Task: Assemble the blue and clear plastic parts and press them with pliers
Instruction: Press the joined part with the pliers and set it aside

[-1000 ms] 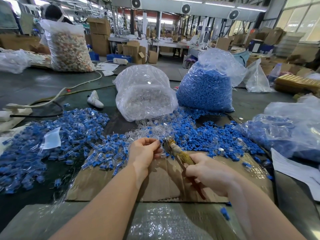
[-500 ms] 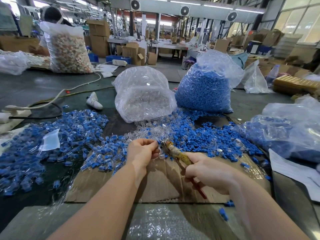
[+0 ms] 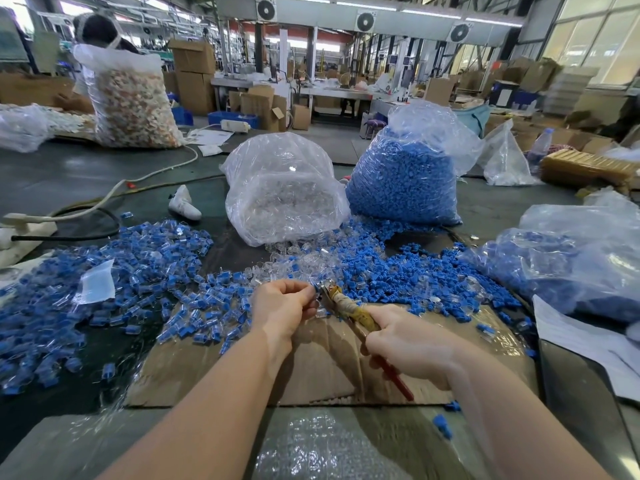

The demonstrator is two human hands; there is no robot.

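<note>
My left hand [image 3: 282, 308] pinches a small blue and clear plastic part [image 3: 316, 292] at its fingertips, mostly hidden by the fingers. My right hand [image 3: 407, 344] grips the tape-wrapped, red-handled pliers [image 3: 349, 310], whose jaws meet the part at my left fingertips. Both hands hover over a sheet of cardboard [image 3: 318, 368]. Loose blue parts [image 3: 415, 271] lie in a pile behind the hands, with loose clear parts [image 3: 298, 261] beside them. Assembled blue-and-clear pieces [image 3: 131, 271] spread to the left.
A bag of clear parts [image 3: 284, 192] and a bag of blue parts [image 3: 405, 178] stand behind the piles. Another bag with blue pieces [image 3: 571, 265] lies at right, above white paper [image 3: 581, 344]. Cables [image 3: 104, 202] run at left. A person sits behind a tall bag [image 3: 131, 102] far left.
Both hands stay close together over the cardboard; the pliers' jaws have come nearer my left fingertips and the part.
</note>
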